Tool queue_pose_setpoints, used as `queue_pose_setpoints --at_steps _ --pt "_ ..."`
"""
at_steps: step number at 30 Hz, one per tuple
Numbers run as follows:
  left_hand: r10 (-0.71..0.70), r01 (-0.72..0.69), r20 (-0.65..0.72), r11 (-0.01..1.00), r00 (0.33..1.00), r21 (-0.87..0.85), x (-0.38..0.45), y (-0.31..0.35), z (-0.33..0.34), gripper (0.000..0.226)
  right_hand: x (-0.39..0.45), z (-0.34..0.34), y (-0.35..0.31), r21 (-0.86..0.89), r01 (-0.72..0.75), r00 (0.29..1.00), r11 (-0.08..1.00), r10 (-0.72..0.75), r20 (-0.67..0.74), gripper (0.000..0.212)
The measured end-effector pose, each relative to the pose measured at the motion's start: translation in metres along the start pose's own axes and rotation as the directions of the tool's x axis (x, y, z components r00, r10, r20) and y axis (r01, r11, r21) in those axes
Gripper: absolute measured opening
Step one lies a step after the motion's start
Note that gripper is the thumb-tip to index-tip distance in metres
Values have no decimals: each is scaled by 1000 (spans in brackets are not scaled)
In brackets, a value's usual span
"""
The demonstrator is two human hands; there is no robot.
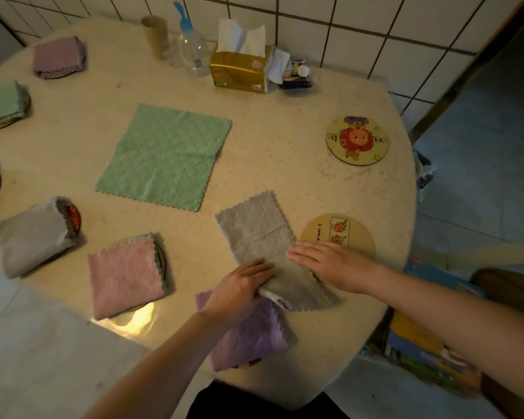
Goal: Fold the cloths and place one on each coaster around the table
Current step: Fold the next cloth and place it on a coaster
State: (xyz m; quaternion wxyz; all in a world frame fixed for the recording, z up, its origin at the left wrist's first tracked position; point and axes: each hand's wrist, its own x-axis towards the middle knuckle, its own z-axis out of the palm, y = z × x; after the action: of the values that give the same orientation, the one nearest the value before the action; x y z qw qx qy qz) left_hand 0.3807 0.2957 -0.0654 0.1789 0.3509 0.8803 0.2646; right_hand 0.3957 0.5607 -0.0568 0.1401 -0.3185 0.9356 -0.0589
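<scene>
White tiled wall (360, 31) backs a rounded beige table (270, 140), and on its near edge I see the grey cloth (260, 234), folded into a long strip that runs away from me. My left hand (239, 285) grips the strip's near end, fingers curled round the fold. My right hand (330, 261) lies flat, fingers straight, pressing the strip's right edge and overlapping the near coaster (342, 231), which sits bare just beside the cloth. Under the near end of the strip lies a folded purple cloth (251, 337), touching it. A second bare coaster (357, 140), printed with a cartoon figure, sits well apart toward the right rim. An unfolded green cloth (164, 157) lies flat in the middle of the table. To my left, a folded pink cloth (124, 273) and a folded grey one (31, 240) each rest on a coaster; further round are a folded green cloth (2, 104) and a folded mauve cloth (58, 55). By the wall stand a tissue pack (239, 71), a clear bottle (194, 52) and a cardboard tube (155, 34).
</scene>
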Motion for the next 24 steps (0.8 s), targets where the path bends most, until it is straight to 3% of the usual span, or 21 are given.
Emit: queue_pose_setpoints --at_steps 3,9,11,14,16,18,20,24 --pt "-27 25 -37 999 999 -36 -5 1 -3 51 6 2 7 -77 64 998 995 -62 28 77" --pt "-212 202 -73 972 975 -124 -18 -4 -9 44 17 2 16 -38 107 994 993 -108 -4 62" --pt "-301 286 -58 939 952 -190 -18 -6 -11 41 22 1 17 45 81 996 996 -79 -29 58" --pt "-447 403 -58 849 893 -343 -11 -11 -15 26 36 -9 17 342 -34 999 939 44 -19 43" --pt "-553 456 -91 760 829 -462 -2 -16 -17 15 48 -20 12 526 -150 981 837 191 -25 26" --pt "-671 454 -46 548 740 -703 11 -17 -24 8 64 -27 11 639 -308 926 705 377 30 5" --pt "-744 426 46 329 667 -843 22 -18 -29 4 77 -28 12 660 -362 884 659 466 19 17" --pt "-797 490 134 220 588 -844 36 -27 -33 16 96 -25 16 656 -432 865 618 489 110 28"
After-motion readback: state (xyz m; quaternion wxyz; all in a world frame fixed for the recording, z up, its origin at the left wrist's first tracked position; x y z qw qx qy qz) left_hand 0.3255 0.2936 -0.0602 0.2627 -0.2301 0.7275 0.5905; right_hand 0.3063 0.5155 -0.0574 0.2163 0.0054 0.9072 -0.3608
